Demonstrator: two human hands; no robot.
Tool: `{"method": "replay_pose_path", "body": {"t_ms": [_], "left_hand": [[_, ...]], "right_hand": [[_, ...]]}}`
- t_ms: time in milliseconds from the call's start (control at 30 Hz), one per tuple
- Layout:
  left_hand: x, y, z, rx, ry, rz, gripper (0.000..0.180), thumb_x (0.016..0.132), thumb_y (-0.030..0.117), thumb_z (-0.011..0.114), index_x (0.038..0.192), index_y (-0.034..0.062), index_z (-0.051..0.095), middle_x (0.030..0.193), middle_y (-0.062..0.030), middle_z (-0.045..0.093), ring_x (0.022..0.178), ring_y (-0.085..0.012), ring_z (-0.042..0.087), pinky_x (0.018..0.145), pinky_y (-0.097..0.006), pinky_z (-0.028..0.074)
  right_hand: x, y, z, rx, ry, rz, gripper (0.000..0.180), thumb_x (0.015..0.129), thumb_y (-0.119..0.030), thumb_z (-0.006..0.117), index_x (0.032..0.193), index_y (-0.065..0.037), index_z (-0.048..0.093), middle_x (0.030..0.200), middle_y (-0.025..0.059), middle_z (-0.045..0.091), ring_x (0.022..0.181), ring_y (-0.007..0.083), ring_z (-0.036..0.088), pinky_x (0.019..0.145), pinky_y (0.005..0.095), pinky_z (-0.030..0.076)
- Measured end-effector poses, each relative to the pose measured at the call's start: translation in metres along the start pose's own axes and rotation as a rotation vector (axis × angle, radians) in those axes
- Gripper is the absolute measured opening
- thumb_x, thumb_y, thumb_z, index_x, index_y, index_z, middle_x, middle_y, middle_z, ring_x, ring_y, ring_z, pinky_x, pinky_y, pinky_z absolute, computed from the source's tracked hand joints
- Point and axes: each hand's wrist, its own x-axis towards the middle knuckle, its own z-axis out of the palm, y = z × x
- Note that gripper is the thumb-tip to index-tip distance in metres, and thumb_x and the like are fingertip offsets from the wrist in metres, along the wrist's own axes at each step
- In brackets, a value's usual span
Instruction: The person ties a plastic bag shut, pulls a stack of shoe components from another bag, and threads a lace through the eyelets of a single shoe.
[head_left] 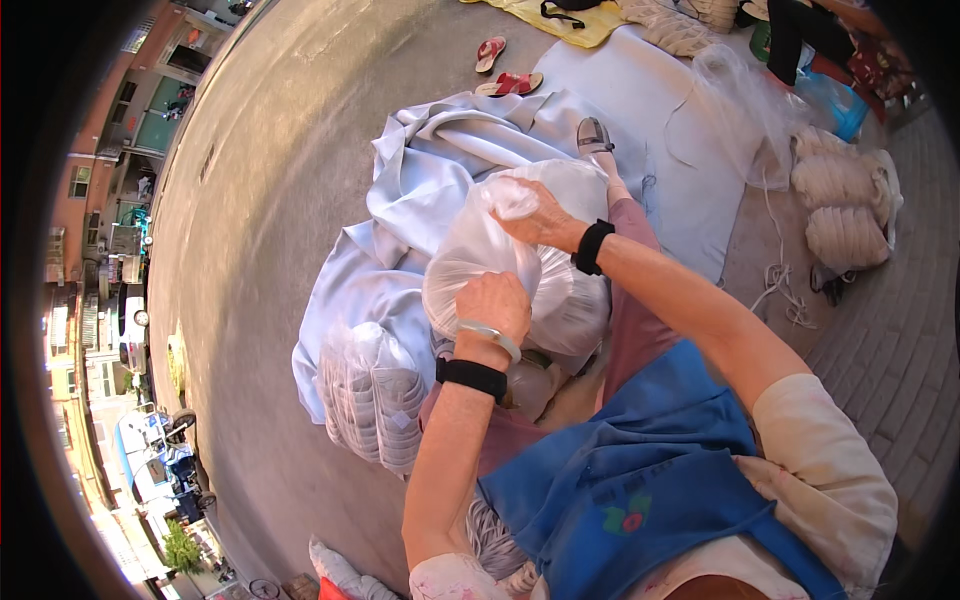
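A large, full, translucent white plastic bag (575,290) stands between my legs, its contents blurred by the film. My left hand (495,305) is closed in a fist on the near left of the bag, gripping its film. Farther up, my right hand (545,215) pinches a gathered bunch of the same plastic at the bag's top. Both wrists wear black bands, and a pale bangle circles the left one. Below the bag, a smaller clear plastic bag (533,388) shows partly, its contents hard to make out. My blue apron (620,490) covers my lap.
Pale blue-grey cloth (420,195) spreads under and beyond the bag. Left of me sits a plastic-wrapped bundle of grey yarn skeins (370,400); beige bundles (843,205) lie at right near loose cord (790,295). Red sandals (513,84) rest beyond the cloth. Another person (815,40) sits upper right.
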Motion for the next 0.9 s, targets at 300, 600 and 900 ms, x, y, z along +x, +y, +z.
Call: {"method": "replay_pose_path", "body": {"t_ms": [300, 600, 900], "left_hand": [[-0.001, 0.009, 0.013, 0.156, 0.204, -0.048, 0.009, 0.077, 0.012, 0.055, 0.076, 0.0068, 0.063, 0.07, -0.0089, 0.061, 0.067, -0.0211, 0.064, 0.053, -0.03, 0.051], [-0.006, -0.013, 0.032, 0.203, 0.436, 0.204, 0.015, 0.07, 0.013, 0.055, 0.084, 0.0079, 0.056, 0.081, -0.0067, 0.052, 0.075, -0.0191, 0.055, 0.05, -0.026, 0.046], [-0.01, -0.024, 0.034, 0.13, 0.554, 0.267, 0.015, 0.07, 0.013, 0.053, 0.084, 0.006, 0.055, 0.083, -0.0095, 0.051, 0.086, -0.025, 0.05, 0.073, -0.037, 0.04]], "right_hand": [[0.027, 0.022, 0.031, 0.05, -0.311, 0.074, 0.032, 0.072, -0.031, 0.061, 0.093, -0.008, 0.062, 0.087, 0.0153, 0.063, 0.082, 0.0336, 0.059, 0.075, 0.0387, 0.047], [0.05, -0.056, 0.022, 0.326, -0.928, 0.326, 0.051, 0.058, -0.046, 0.076, 0.087, -0.006, 0.065, 0.076, 0.0119, 0.063, 0.071, 0.0221, 0.058, 0.066, 0.0326, 0.046], [0.056, -0.064, 0.014, 0.582, -1.15, 0.462, 0.045, 0.067, -0.045, 0.072, 0.084, -0.005, 0.065, 0.078, 0.0078, 0.061, 0.069, 0.0179, 0.055, 0.061, 0.0286, 0.045]]}}
